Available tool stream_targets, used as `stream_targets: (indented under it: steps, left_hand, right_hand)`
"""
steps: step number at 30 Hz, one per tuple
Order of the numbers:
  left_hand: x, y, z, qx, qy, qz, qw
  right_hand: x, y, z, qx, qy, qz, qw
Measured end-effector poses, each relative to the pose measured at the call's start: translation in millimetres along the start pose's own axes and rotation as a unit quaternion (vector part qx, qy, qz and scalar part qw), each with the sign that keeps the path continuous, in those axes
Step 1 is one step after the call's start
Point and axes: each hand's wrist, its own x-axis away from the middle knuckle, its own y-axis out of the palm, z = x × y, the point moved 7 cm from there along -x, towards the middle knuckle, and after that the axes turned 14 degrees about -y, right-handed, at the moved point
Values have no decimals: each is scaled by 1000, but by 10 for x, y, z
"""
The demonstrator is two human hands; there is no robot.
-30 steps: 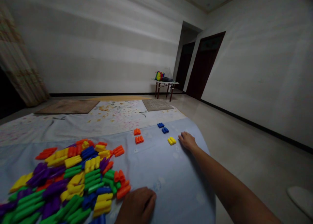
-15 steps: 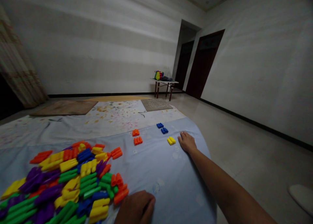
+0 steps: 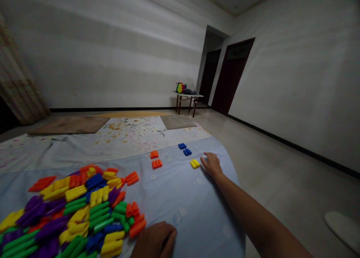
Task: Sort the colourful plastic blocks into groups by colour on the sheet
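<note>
My right hand (image 3: 212, 165) is at the right side of the blue cloth, fingers apart and holding nothing. Its fingertips come close to a yellow block (image 3: 195, 164) of joined tubes. Beyond that lie two blue blocks (image 3: 182, 146), and to their left two orange blocks (image 3: 156, 164). At the bottom edge my left hand (image 3: 156, 239) rests closed, back of the hand up. Its fingers are curled under, so anything inside is hidden. Just left of it spreads a heap of tube blocks (image 3: 98, 215) in green, yellow, purple, blue and orange.
A floral cloth (image 3: 126, 132) covers the table's far part, with a brown board (image 3: 71, 125) and a grey mat (image 3: 178, 122) on it. A small table (image 3: 187, 95) carrying a colourful bag (image 3: 180, 87) stands near the far wall. The table's rounded edge runs along the right.
My right hand has come slightly nearer the yellow block, and its fingers have spread and lifted a little. My left hand and the blocks keep their places; the view has shifted slightly.
</note>
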Motion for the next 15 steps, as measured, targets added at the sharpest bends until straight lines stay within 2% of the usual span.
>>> stream_targets:
  steps: [3,7,11,15]
  left_hand:
    - [8,-24,23,4,-8,7,1000]
    - [26,-77,67,21,-22,8,999]
    - [41,-73,63,19,-35,-4,999]
    - [39,2,11,16,-41,-24,999]
  right_hand:
    - [-56,-43,-196,-48,-38,9,998]
    - [-289,-9,-399,-60,-45,-17,997]
    - [-585,124,-526,-55,-34,-49,997]
    - [-756,289,-591,-43,-19,-85,995]
